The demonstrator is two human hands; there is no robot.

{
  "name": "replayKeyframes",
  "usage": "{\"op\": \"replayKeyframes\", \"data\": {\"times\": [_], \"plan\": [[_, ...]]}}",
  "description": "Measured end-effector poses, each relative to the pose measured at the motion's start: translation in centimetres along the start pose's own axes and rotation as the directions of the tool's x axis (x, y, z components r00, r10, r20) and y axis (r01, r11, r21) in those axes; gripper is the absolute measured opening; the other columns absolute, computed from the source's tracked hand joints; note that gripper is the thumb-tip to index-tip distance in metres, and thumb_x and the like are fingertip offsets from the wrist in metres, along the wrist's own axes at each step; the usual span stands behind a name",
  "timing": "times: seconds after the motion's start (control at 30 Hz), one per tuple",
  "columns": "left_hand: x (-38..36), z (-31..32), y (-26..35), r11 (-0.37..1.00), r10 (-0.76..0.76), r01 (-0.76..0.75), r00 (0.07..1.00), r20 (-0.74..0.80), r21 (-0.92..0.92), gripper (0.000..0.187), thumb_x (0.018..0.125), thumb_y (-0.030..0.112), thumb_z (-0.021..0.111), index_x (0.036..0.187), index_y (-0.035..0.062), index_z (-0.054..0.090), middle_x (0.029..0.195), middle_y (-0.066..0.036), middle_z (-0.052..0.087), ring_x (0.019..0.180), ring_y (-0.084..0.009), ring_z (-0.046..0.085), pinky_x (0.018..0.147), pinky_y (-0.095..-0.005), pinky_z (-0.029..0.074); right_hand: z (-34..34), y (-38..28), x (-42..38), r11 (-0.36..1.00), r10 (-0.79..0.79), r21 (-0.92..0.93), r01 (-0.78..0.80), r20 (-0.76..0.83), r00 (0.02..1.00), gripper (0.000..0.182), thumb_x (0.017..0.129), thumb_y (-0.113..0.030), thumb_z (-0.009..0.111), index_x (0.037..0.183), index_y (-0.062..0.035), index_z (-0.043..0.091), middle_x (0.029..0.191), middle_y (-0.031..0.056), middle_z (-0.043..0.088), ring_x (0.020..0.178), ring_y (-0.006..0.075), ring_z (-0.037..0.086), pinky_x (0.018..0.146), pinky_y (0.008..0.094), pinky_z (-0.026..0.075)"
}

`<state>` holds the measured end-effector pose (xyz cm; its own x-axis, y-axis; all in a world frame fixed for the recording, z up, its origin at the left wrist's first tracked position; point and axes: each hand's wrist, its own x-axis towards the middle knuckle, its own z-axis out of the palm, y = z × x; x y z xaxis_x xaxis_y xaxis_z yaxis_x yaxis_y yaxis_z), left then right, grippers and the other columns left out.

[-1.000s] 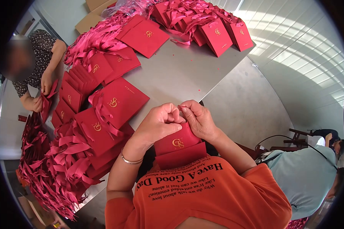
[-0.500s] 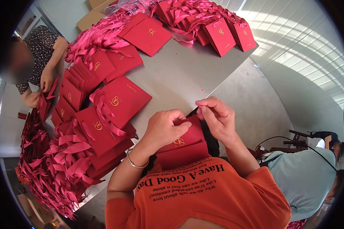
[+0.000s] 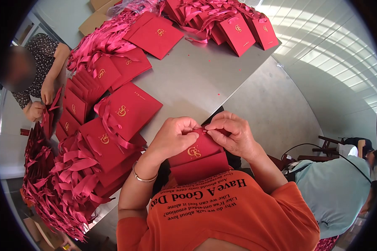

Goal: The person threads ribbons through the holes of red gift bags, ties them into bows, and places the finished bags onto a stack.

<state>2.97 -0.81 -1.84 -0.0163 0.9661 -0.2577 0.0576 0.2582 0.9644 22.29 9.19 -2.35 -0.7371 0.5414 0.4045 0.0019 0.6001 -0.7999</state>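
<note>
A red paper bag with a gold logo [image 3: 193, 152] lies in the person's lap, against the orange shirt. My left hand [image 3: 174, 137] is closed at the bag's top edge, thumb and fingers pinched on it. My right hand [image 3: 232, 134] is closed too, its fingertips pinching a small bit of pink ribbon at the same edge, just right of the left fingertips. The two hands nearly meet there. How the ribbon runs between the fingers is too small to tell.
The metal table [image 3: 188, 79] bears red bags [image 3: 132, 109] and heaps of pink ribbon [image 3: 77, 161] at the left and back. A co-worker [image 3: 46, 62] handles a bag at the left. Another person in light green [image 3: 333, 192] is at the right.
My right hand has moved down and left from above the bag to its top edge, beside my left hand. The view has shifted slightly.
</note>
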Motion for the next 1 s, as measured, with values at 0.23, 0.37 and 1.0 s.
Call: {"op": "replayKeyframes", "data": {"times": [0.23, 0.37, 1.0], "plan": [[0.2, 0.0, -0.4, 1.000, 0.008, -0.007, 0.999, -0.037, 0.028, 0.013, 0.082, -0.002, 0.059, 0.090, -0.0044, 0.069, 0.074, -0.002, 0.068, 0.067, -0.0037, 0.058, 0.058, -0.0221, 0.045, 0.3, -0.2, -0.2, 1.000, -0.014, 0.024, 0.014, 0.007, 1.000, 0.015, 0.078, 0.003, 0.077, 0.089, -0.0048, 0.072, 0.084, 0.0070, 0.069, 0.070, 0.0166, 0.066, 0.058, 0.0277, 0.053], [0.1, -0.1, -0.1, 0.998, -0.014, 0.016, 0.999, -0.033, 0.061, 0.013, 0.084, -0.004, 0.058, 0.090, -0.0039, 0.069, 0.078, -0.001, 0.070, 0.069, -0.0029, 0.060, 0.060, -0.0201, 0.046, 0.1, -0.4, -0.2, 0.999, 0.001, -0.050, 0.001, 0.040, 0.999, 0.014, 0.075, 0.004, 0.075, 0.085, -0.0041, 0.072, 0.083, 0.0074, 0.068, 0.070, 0.0175, 0.066, 0.058, 0.0279, 0.053], [-0.2, 0.6, 0.0, 0.955, 0.073, -0.034, 0.990, -0.120, 0.295, 0.015, 0.081, -0.004, 0.061, 0.094, -0.0071, 0.069, 0.083, -0.013, 0.074, 0.076, -0.0119, 0.068, 0.067, -0.0271, 0.053, 0.6, -2.5, 3.8, 0.885, 0.327, -0.426, -0.188, 0.281, 0.902, 0.004, 0.072, -0.006, 0.068, 0.076, -0.0033, 0.069, 0.071, 0.0145, 0.067, 0.068, 0.0335, 0.067, 0.064, 0.0407, 0.055]]}}
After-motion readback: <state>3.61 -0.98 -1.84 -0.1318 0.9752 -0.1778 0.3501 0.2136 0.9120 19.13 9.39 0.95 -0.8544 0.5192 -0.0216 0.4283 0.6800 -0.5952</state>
